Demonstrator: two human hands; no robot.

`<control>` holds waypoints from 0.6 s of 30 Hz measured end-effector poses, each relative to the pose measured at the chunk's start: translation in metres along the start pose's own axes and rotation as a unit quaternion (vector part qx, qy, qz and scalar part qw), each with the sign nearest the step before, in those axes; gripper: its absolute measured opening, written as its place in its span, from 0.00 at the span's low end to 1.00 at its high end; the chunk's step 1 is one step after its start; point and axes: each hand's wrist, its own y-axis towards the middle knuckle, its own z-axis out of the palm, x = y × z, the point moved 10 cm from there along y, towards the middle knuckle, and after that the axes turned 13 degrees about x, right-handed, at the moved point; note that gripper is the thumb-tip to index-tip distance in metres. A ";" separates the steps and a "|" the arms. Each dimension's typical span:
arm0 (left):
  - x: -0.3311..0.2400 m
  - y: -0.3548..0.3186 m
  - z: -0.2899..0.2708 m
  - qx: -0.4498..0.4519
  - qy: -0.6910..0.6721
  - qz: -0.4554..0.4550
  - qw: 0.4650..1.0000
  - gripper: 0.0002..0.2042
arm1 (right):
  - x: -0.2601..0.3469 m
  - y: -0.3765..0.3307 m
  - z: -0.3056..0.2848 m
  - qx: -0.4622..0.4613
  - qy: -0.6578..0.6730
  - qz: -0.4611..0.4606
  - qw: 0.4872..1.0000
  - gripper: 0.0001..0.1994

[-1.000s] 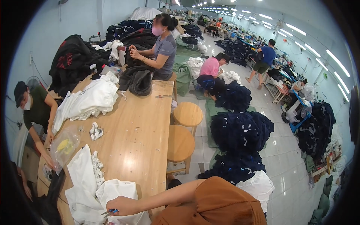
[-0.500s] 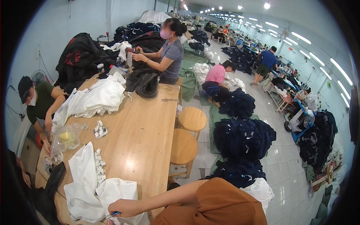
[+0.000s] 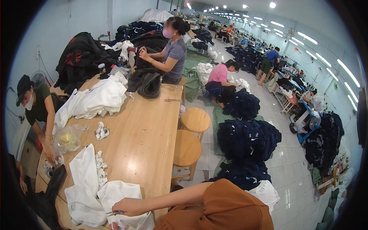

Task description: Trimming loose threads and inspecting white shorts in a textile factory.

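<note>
My right hand is closed around small thread snips with blue on the handle, their pointed blades facing left. It is just above a white garment spread at the table's near end. Only a bit of my left hand shows at the lower edge, against the same white cloth; its grip is hidden. Beside it on the left lies another long white garment piece, with a string of small white scraps or labels along it.
The wooden table carries a white garment heap, a clear plastic bag and a small white bundle. Co-workers sit at its left side and far end. Round stools and dark navy piles stand to the right.
My right hand with the snips has risen slightly, and the blades now show more clearly, pointing left. The co-worker at left has shifted a hand near the plastic bag.
</note>
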 end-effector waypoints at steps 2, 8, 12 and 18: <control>-0.012 -0.002 0.001 -0.007 0.030 0.028 0.999 0.20 | -0.001 -0.002 0.000 -0.007 -0.021 -0.002 1.000 0.07; -0.022 -0.002 0.004 -0.012 0.050 0.046 0.998 0.19 | 0.001 -0.004 0.003 -0.013 -0.066 -0.025 0.997 0.08; -0.018 -0.009 0.001 0.000 0.034 0.034 0.999 0.17 | 0.010 -0.001 0.009 -0.044 -0.057 -0.053 0.996 0.06; -0.014 -0.004 0.006 0.011 0.012 0.034 0.999 0.16 | 0.003 -0.007 0.011 -0.059 -0.050 -0.055 0.995 0.06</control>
